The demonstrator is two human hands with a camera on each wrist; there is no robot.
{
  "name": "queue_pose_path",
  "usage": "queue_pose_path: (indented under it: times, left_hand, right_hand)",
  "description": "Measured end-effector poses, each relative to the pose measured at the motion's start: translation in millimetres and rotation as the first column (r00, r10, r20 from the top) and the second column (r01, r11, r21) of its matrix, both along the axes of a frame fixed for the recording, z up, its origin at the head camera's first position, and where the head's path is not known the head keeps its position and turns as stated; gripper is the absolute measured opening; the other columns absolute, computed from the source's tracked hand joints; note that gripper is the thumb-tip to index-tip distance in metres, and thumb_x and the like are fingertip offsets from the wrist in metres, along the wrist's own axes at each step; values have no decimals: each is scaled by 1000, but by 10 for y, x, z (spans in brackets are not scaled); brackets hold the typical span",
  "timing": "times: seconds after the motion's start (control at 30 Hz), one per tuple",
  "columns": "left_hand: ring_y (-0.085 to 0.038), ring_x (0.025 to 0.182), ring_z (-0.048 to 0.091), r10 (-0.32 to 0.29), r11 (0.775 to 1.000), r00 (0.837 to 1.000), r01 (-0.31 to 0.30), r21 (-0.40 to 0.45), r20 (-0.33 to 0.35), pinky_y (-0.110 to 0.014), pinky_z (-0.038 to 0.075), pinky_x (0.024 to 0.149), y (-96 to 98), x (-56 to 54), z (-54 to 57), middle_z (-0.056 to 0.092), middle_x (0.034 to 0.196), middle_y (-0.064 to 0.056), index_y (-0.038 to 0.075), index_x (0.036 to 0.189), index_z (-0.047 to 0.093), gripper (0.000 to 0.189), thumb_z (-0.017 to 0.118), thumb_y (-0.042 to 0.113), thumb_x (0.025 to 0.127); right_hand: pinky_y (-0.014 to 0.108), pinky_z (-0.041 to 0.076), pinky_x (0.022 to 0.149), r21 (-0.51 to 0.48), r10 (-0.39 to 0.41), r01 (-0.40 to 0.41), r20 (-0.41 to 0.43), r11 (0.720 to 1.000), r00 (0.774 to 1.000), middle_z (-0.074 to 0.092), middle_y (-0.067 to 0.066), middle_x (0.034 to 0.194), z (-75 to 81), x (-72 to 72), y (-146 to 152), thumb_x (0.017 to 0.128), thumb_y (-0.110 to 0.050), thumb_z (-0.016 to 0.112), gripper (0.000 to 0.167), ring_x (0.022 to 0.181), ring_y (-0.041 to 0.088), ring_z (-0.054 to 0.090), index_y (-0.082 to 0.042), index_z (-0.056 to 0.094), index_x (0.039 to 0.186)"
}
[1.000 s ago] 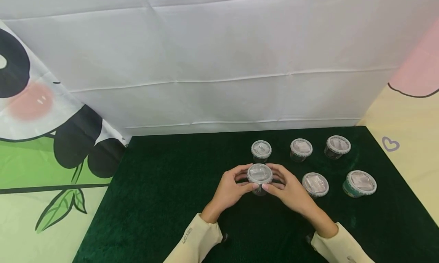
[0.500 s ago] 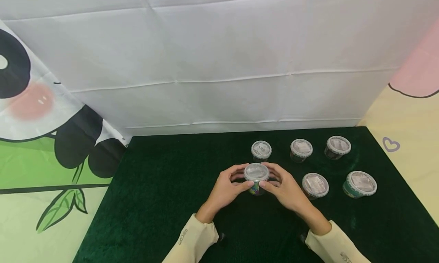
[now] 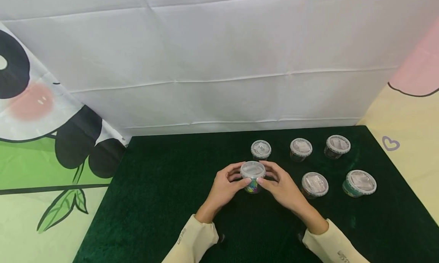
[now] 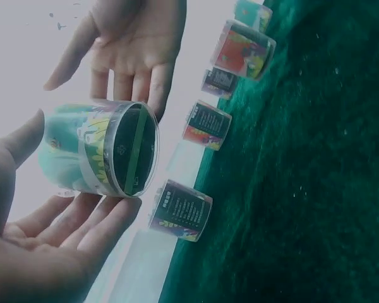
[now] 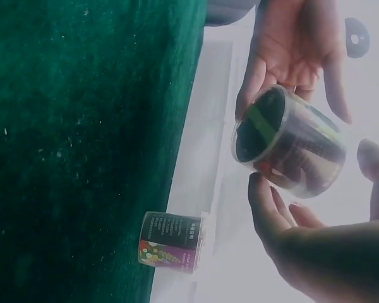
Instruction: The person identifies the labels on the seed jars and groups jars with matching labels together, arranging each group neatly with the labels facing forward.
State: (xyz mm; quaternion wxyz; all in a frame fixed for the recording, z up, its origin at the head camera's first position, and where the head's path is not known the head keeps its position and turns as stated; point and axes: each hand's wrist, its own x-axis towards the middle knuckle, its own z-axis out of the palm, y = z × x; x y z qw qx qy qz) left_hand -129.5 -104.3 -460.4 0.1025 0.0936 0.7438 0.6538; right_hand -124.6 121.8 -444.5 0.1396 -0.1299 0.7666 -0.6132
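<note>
Between both hands is a small clear plastic tub with a round lid and a colourful label. My left hand holds it from the left and my right hand from the right, thumbs at the front and fingers curled round the sides. The tub stays upright, off the table, since its dark underside shows in both wrist views. Through the left wrist view, the wall of the tub looks teal; in the right wrist view the tub shows a darker side.
A similar tub stands just behind the held one. To the right are several more lidded tubs, including one at the back corner and a teal one. Dark green cloth covers the table; a white sheet hangs behind.
Both hands have shifted slightly left with the tub. It has turned, so its colourful label now faces the front where a dark side showed before. The other tubs stay put.
</note>
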Motion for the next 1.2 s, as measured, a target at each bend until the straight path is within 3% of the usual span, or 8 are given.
queue_pose_path:
  times: [0.23,0.4,0.6,0.93,1.1,1.2]
  left_hand:
    - [-28,125,65,54,998,998,-54,-15,26,-44,54,107,33,17,16,64,141,-10,10,145,58,53,78,22,97]
    - [-29,129,63,41,999,997,-40,-20,64,-48,53,110,9,12,9,62,144,-11,11,147,56,52,74,25,101]
    - [-32,134,61,11,1000,996,-9,-19,93,-49,51,112,-9,-19,-11,61,148,-14,10,152,52,54,70,26,104]
    - [-29,128,64,129,991,987,-126,-35,100,-49,53,109,46,5,12,66,141,-9,10,144,58,52,77,29,100]
    - [-29,126,65,133,991,986,-130,-37,99,-47,54,107,65,10,-7,66,140,-10,9,144,57,52,76,28,100]
    - [-30,128,64,115,993,988,-112,-38,105,-50,53,108,59,10,-11,64,143,-12,8,147,54,54,73,30,102]
  right_hand:
    - [56,45,117,-8,-18,18,-41,1000,999,46,28,156,-29,-7,-78,106,-14,65,61,143,45,49,3,36,157]
    - [56,47,115,-7,0,0,-26,1000,1000,45,28,157,-64,-50,-71,108,-13,62,58,144,46,48,2,37,158]
    - [62,39,119,-8,40,-39,19,999,999,41,28,161,-75,-82,-37,111,-18,57,58,150,49,39,-2,33,161]
    - [58,42,119,-17,-32,33,28,999,999,49,24,156,-63,-83,-107,109,-18,62,59,145,42,47,-1,38,159]
    - [58,35,124,-14,-55,56,17,998,998,53,24,153,-79,-97,-130,108,-15,62,56,146,40,47,0,41,157]
    - [59,36,123,-18,-45,46,28,999,999,52,24,154,-80,-108,-113,109,-15,61,55,146,41,47,0,41,157]
